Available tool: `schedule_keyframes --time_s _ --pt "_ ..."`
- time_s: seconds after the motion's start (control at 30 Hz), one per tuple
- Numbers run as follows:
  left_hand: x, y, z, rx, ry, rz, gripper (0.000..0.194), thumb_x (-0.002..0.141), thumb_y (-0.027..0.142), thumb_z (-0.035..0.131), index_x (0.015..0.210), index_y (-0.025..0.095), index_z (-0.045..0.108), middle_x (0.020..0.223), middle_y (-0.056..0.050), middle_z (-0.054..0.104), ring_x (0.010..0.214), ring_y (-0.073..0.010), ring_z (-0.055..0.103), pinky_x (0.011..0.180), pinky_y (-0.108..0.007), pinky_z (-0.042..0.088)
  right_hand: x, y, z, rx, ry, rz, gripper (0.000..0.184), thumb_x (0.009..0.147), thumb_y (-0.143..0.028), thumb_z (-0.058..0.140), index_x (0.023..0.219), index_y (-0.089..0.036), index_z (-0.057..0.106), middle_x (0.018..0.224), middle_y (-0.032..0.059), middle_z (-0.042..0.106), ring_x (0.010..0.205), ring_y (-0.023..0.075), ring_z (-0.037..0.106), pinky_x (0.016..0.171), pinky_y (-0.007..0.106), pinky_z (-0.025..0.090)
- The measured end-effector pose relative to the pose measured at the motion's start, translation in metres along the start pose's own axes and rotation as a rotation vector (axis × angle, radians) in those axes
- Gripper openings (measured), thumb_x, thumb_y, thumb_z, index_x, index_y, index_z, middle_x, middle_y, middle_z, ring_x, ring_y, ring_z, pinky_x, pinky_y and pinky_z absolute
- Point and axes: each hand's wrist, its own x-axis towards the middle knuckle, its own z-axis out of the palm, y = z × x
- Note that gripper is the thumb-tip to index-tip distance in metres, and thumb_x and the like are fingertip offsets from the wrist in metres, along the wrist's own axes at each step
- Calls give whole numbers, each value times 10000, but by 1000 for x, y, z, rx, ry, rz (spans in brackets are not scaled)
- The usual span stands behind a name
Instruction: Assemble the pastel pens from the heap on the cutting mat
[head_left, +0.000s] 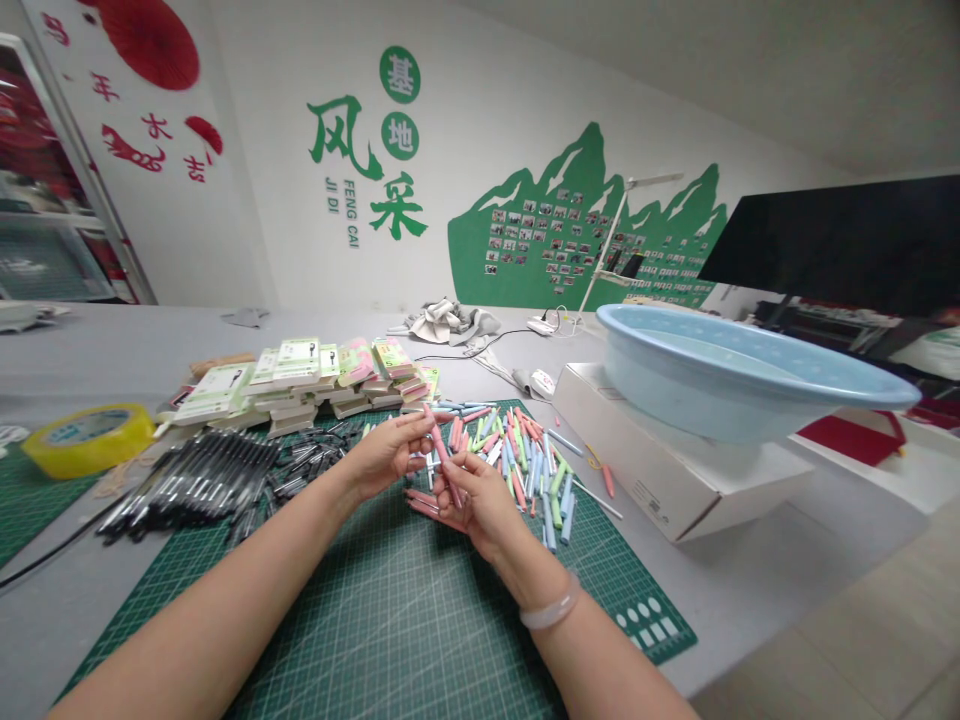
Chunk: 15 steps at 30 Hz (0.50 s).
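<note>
A pink pen [437, 436] is held slanting over the cutting mat, between both hands. My left hand [386, 458] pinches it near its upper end. Closer to its lower end, the thumb and fingers of my right hand [480, 497] close round it. Beneath the hands, a few more pink pens [426, 503] lie on the green cutting mat [360, 620]; the right fingers partly hide them. Just beyond is a loose heap of pink, blue and green pen parts [540, 462]. Black pens [199, 475] lie in a row left of the left hand.
Stacked small boxes [300, 365] stand behind the black pens. A yellow tape roll [90, 440] lies far left. On the right, a blue basin [697, 390] rests on a white box [660, 485]. Grey cloths [450, 322] and a cable lie at the back of the table [540, 385].
</note>
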Motion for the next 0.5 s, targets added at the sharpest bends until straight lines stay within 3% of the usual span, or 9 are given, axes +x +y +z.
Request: schedule_keyframes --time_s 0.1,0.27,0.37,0.43,0.5 --pt "3 -3 -3 28 60 43 267 640 295 752 779 119 607 615 28 509 464 -27 407 406 -143 299 0 0 0 -19 -11 7 285 683 -359 712 765 -166 517 622 5 649 451 72 553 469 188 477" --pt "7 -12 1 94 243 124 345 649 392 728 623 143 491 491 69 422 370 -20 309 356 -151 219 0 4 4 -96 3 -31 317 652 -354 734 755 -175 493 577 -2 640 441 96 567 425 186 462" --pt "3 -8 2 46 146 61 332 697 452 672 760 142 574 598 26 513 454 -52 436 381 -148 288 0 3 3 -71 20 -29 307 653 -338 733 741 -173 490 576 1 640 445 94 564 442 198 473" --pt "2 -4 1 23 39 24 335 706 415 680 881 137 615 681 -1 555 524 -63 487 411 -147 338 0 1 2 -33 25 -14 289 665 -330 724 739 -171 494 593 3 644 455 90 563 485 225 496" --pt "2 -2 -1 22 15 31 323 696 354 706 906 120 634 686 -5 559 538 -56 493 434 -142 370 1 1 -1 -22 26 -10 273 672 -318 721 741 -169 503 598 3 642 459 86 560 502 230 500"
